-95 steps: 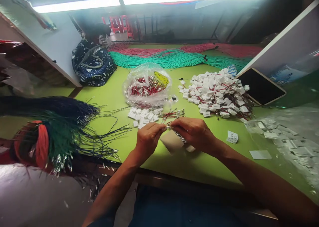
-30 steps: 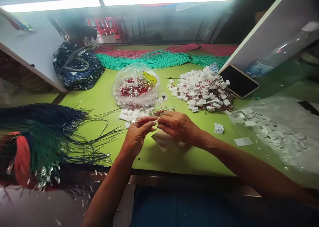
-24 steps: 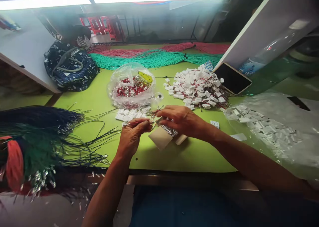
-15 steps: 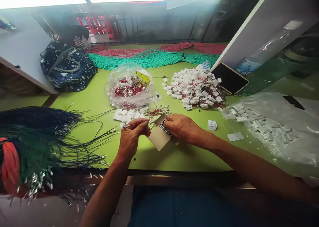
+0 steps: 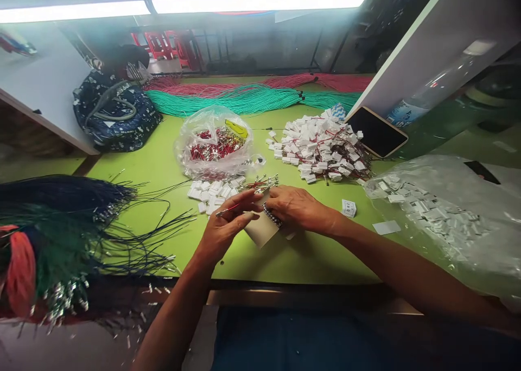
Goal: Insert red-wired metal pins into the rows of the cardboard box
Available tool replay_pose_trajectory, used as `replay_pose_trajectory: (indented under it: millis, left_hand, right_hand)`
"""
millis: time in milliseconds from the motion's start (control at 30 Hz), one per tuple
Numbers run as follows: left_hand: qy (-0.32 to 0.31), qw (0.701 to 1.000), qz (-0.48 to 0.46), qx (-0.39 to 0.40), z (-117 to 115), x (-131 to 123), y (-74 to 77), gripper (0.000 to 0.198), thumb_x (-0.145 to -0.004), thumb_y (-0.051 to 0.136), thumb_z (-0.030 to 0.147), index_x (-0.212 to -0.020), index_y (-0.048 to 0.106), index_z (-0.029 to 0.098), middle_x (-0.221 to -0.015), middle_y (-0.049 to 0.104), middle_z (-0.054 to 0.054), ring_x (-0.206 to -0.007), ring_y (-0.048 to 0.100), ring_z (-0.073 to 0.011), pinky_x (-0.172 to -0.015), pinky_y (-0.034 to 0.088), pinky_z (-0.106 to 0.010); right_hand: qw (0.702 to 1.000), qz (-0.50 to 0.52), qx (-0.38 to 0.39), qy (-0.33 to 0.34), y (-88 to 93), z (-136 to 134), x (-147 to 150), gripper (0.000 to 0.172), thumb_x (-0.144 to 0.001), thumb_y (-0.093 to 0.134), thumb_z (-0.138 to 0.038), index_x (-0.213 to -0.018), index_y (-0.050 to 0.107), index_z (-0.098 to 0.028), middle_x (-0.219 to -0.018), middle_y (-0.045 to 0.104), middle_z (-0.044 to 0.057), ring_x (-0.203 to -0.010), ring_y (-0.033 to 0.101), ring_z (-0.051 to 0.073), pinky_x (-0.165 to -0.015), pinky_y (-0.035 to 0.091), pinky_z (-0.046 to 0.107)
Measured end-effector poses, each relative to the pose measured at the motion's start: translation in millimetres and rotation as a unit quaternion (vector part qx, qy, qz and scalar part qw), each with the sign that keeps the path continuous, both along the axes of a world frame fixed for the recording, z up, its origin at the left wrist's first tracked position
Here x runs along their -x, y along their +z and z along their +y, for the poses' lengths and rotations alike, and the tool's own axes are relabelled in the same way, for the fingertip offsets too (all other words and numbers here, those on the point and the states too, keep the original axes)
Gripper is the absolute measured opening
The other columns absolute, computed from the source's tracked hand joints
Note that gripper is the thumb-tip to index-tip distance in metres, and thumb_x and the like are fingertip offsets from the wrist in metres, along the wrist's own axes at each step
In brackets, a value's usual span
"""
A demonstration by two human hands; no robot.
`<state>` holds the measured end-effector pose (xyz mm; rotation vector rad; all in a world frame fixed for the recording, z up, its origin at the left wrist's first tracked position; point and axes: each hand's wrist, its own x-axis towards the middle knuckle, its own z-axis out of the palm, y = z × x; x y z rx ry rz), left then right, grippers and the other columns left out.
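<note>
A short red wire with a metal end lies across the fingers of my left hand, held there. That hand's fingertips reach to a brown card block, which rests on the green tabletop and carries a row of shiny dark beads. My right hand is closed at the right side of the block, fingers curled down by the beads; what they pinch is hidden. Just behind are loose white plastic housings and a small heap of red wires.
Behind stands a plastic bag of red wires, beside a pile of white connectors. A phone leans at right, above a bag of white housings. Dark cable bundles lie left; green cables cross the back.
My left hand has shifted right and its fingers have stretched from a pinch toward the block, the red wire still in it. My right hand stays at the block. The view has tipped slightly.
</note>
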<state>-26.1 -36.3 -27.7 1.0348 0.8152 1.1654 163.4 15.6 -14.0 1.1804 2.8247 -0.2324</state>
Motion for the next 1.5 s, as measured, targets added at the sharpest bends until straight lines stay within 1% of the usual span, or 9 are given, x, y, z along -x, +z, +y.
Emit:
replay_pose_trajectory:
  millis: [167, 333, 533, 600, 867, 1133, 1200, 1300, 1500]
  left_hand:
    - [0.060, 0.997, 0.000, 0.039, 2.4, -0.7, -1.9, 0.024, -0.077, 0.066, 0.037, -0.089, 0.074, 0.017, -0.071, 0.069, -0.003, -0.059, 0.059, -0.0100, -0.061, 0.049, -0.024]
    - [0.102, 0.986, -0.061, 0.118, 8.6, -3.0, -2.9, 0.035, -0.062, 0.077, 0.044, -0.080, 0.074, 0.014, -0.074, 0.069, -0.003, -0.062, 0.062, -0.0102, -0.061, 0.052, -0.023]
    - [0.103, 0.970, -0.119, 0.185, 11.6, -4.4, -0.8, 0.031, -0.052, 0.084, 0.029, -0.074, 0.071, 0.012, -0.081, 0.073, -0.007, -0.068, 0.068, -0.0148, -0.070, 0.055, -0.027]
    - [0.114, 0.968, -0.125, 0.186, 12.4, -4.6, -0.2, 0.027, -0.050, 0.085, 0.023, -0.070, 0.070, 0.013, -0.077, 0.073, -0.005, -0.067, 0.068, -0.0136, -0.072, 0.054, -0.026]
    - [0.125, 0.965, -0.124, 0.196, 11.9, -5.6, 5.1, 0.026, -0.046, 0.086, 0.021, -0.063, 0.069, 0.014, -0.068, 0.072, -0.002, -0.065, 0.068, -0.0127, -0.066, 0.054, -0.022]
    - [0.116, 0.970, -0.108, 0.183, 9.7, -5.9, 7.7, 0.023, -0.048, 0.085, 0.022, -0.064, 0.070, 0.014, -0.069, 0.072, -0.003, -0.067, 0.068, -0.0145, -0.069, 0.054, -0.025]
    - [0.116, 0.972, -0.100, 0.176, 9.3, -5.8, 7.6, 0.023, -0.049, 0.084, 0.022, -0.065, 0.070, 0.014, -0.070, 0.072, -0.004, -0.068, 0.068, -0.0157, -0.071, 0.054, -0.027]
    - [0.121, 0.976, -0.088, 0.159, 8.4, -6.0, 6.5, 0.022, -0.051, 0.083, 0.023, -0.065, 0.070, 0.014, -0.072, 0.072, -0.005, -0.069, 0.068, -0.0165, -0.072, 0.054, -0.030]
    - [0.157, 0.983, -0.047, 0.080, 5.0, -7.4, -0.3, 0.016, -0.058, 0.081, 0.023, -0.067, 0.070, 0.016, -0.078, 0.073, -0.004, -0.073, 0.068, -0.0155, -0.078, 0.054, -0.032]
  right_hand:
    - [0.997, 0.073, 0.006, -0.025, -7.9, 4.6, -3.7, 0.022, -0.089, 0.045, -0.020, -0.080, 0.065, -0.017, -0.090, 0.062, 0.006, -0.075, 0.053, 0.015, -0.057, 0.030, 0.025]
    - [0.965, 0.232, 0.062, -0.102, -3.7, -0.9, -13.8, 0.016, -0.085, 0.047, -0.020, -0.084, 0.063, -0.017, -0.071, 0.062, 0.002, -0.064, 0.052, 0.013, -0.060, 0.036, 0.024]
    - [0.786, 0.506, 0.306, -0.181, 9.7, -16.1, -4.7, 0.013, -0.075, 0.058, -0.029, -0.078, 0.060, -0.017, -0.070, 0.063, 0.001, -0.061, 0.055, 0.012, -0.057, 0.044, 0.025]
    - [0.755, 0.538, 0.330, -0.177, 10.6, -19.5, 1.6, 0.015, -0.072, 0.063, -0.030, -0.075, 0.060, -0.017, -0.069, 0.062, 0.001, -0.062, 0.056, 0.012, -0.059, 0.045, 0.025]
    - [0.726, 0.600, 0.279, -0.187, 5.3, -24.1, 17.2, 0.015, -0.073, 0.069, -0.031, -0.072, 0.062, -0.018, -0.066, 0.061, -0.001, -0.062, 0.056, 0.011, -0.059, 0.045, 0.024]
    - [0.687, 0.631, 0.307, -0.187, 2.6, -21.9, 20.8, 0.019, -0.073, 0.070, -0.035, -0.073, 0.062, -0.018, -0.068, 0.060, -0.002, -0.060, 0.058, 0.010, -0.060, 0.048, 0.024]
    - [0.685, 0.632, 0.311, -0.186, 2.5, -21.1, 20.5, 0.020, -0.072, 0.070, -0.036, -0.073, 0.061, -0.018, -0.069, 0.060, -0.001, -0.059, 0.058, 0.010, -0.059, 0.049, 0.025]
    - [0.715, 0.614, 0.284, -0.175, 1.3, -21.5, 18.8, 0.018, -0.074, 0.068, -0.034, -0.073, 0.061, -0.018, -0.068, 0.060, -0.001, -0.059, 0.059, 0.010, -0.058, 0.049, 0.024]
    - [0.846, 0.519, 0.045, -0.115, -4.2, -28.0, 13.5, 0.007, -0.082, 0.057, -0.024, -0.078, 0.062, -0.021, -0.072, 0.068, 0.002, -0.066, 0.063, 0.014, -0.063, 0.051, 0.027]
